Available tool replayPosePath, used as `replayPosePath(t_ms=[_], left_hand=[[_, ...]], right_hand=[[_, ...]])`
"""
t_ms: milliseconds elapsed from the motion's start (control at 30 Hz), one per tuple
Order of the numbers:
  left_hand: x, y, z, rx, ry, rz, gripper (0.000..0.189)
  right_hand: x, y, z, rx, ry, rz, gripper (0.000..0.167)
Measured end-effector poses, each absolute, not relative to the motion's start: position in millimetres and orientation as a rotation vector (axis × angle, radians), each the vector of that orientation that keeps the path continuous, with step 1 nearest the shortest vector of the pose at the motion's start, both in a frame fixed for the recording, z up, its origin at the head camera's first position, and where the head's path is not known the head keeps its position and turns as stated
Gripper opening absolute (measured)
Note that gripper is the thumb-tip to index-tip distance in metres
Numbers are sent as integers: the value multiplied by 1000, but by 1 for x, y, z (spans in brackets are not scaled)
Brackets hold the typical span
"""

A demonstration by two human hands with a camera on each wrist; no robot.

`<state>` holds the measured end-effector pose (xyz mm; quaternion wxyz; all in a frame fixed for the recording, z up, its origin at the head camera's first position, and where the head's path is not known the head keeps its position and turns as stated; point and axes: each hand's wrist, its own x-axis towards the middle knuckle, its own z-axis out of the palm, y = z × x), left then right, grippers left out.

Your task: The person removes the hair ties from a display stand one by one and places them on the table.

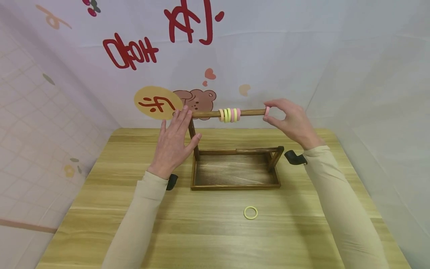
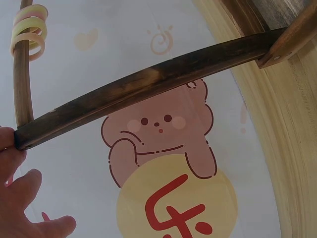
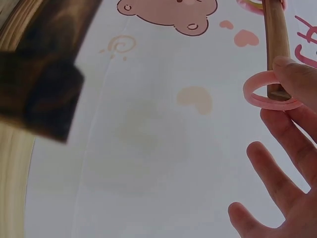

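Note:
A wooden rack with a tray base (image 1: 235,187) stands on the table, its upper wooden rod (image 1: 250,112) reaching right from a tall post (image 2: 148,79). Several pink, yellow and peach rings (image 1: 230,115) hang around the middle of that rod. My right hand (image 1: 291,118) pinches a pink ring (image 3: 257,102) between thumb and fingers, around the rod's free end. Its other fingers are spread. My left hand (image 1: 173,144) rests with extended fingers against the top of the post, where the rod joins it. A yellow ring (image 1: 250,218) lies flat on the table in front of the rack.
A shorter post (image 1: 276,158) at the tray's right carries a lower rod (image 1: 255,151) that points left. Behind the wooden table (image 1: 151,228) hangs a white printed curtain (image 1: 268,48), with more white sheeting at both sides.

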<state>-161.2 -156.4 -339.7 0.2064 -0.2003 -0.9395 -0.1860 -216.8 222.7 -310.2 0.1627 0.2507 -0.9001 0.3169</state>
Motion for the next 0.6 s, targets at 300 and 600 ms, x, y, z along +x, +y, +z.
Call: replayPosePath(t_ms=[300,600], left_hand=[[-161,-156,-340,-555,-2619,-516,75],[-163,-156,-341,-554,-2612,-511,74]], right_hand=[[-213,233,-312,710,-2552,910,43],[-203,238,-311,693,-2525,857,45]])
